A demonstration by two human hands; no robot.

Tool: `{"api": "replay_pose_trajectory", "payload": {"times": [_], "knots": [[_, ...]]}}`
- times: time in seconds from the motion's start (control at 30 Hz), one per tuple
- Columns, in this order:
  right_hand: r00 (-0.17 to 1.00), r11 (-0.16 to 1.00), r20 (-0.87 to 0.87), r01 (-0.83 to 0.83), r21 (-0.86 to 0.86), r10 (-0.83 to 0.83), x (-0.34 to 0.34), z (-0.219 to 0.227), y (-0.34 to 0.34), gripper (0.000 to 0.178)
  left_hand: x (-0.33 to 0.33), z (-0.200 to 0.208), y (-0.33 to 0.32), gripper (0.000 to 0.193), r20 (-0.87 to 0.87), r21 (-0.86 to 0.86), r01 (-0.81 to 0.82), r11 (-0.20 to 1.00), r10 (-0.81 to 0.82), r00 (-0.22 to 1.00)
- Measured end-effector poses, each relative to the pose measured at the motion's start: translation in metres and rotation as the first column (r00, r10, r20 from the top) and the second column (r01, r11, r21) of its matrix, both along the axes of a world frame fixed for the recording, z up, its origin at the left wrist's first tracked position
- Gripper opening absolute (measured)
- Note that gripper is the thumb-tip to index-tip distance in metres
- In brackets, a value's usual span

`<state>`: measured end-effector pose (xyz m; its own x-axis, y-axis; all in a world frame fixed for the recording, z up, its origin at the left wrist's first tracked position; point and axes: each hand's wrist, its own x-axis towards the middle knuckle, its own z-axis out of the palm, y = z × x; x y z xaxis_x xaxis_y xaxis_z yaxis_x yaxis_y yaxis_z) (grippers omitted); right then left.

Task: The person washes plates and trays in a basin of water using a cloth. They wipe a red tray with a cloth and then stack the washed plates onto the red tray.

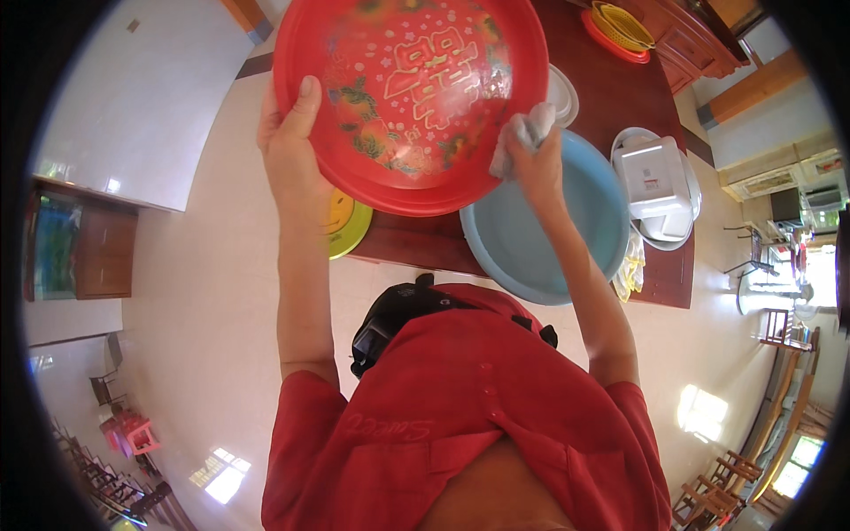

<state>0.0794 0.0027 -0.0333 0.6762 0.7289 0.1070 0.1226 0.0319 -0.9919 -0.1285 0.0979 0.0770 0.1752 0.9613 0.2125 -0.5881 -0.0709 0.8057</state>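
My left hand [297, 146] grips the left rim of a large round red tray [425, 97], its thumb over the front and its other fingers behind. The tray is tilted up and shows a flower pattern with a raised character design. A crumpled whitish cloth [521, 137] is closed in my right hand [540, 164] and pressed against the tray's lower right rim. Under my right forearm stands a wide light-blue basin [549, 239]; no water can be made out in it. The tray partly covers a yellow-green round item [351, 228] with a face print.
The things stand on a dark red wooden table [668, 276]. White plastic containers [653, 181] are stacked to the basin's right, above a yellow-and-white cloth [630, 270]. A yellow basket [622, 25] sits in a red basin [611, 44] at the far right. Wooden chairs [715, 487] stand at lower right.
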Motion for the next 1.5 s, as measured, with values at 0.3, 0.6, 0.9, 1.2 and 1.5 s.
{"api": "replay_pose_trajectory", "payload": {"times": [0.3, 0.6, 0.9, 1.2, 1.5], "knots": [[0.646, 0.813, 0.643, -0.579, 0.061, 0.412, -0.071, 0.019, -0.009, 0.068, 0.013, -0.037, -0.01, 0.037, 0.052, -0.059, 0.112, 0.992, -0.109, 0.993], [0.577, 0.912, 0.814, -0.366, 0.185, 0.067, -0.033, 0.046, 0.061, 0.052, 0.008, -0.048, -0.025, 0.036, -0.017, -0.131, 0.152, 0.98, -0.156, 0.988], [0.561, 0.85, 0.819, -0.485, 0.206, 0.121, -0.062, 0.036, 0.041, 0.053, 0.005, -0.058, -0.013, 0.034, 0.008, -0.224, 0.17, 0.96, -0.172, 0.985], [0.3, 0.865, 0.881, -0.458, -0.203, 0.365, -0.025, -0.011, -0.023, 0.052, -0.018, -0.029, 0.007, 0.032, 0.04, -0.15, 0.002, 0.989, 0.004, 0.999], [0.988, 0.986, 0.004, 0.151, 0.076, -0.152, 0.038, 0.009, -0.019, 0.038, -0.028, -0.026, 0.013, 0.038, -0.002, -0.12, 0.004, 0.993, -0.005, 1.0]]}}
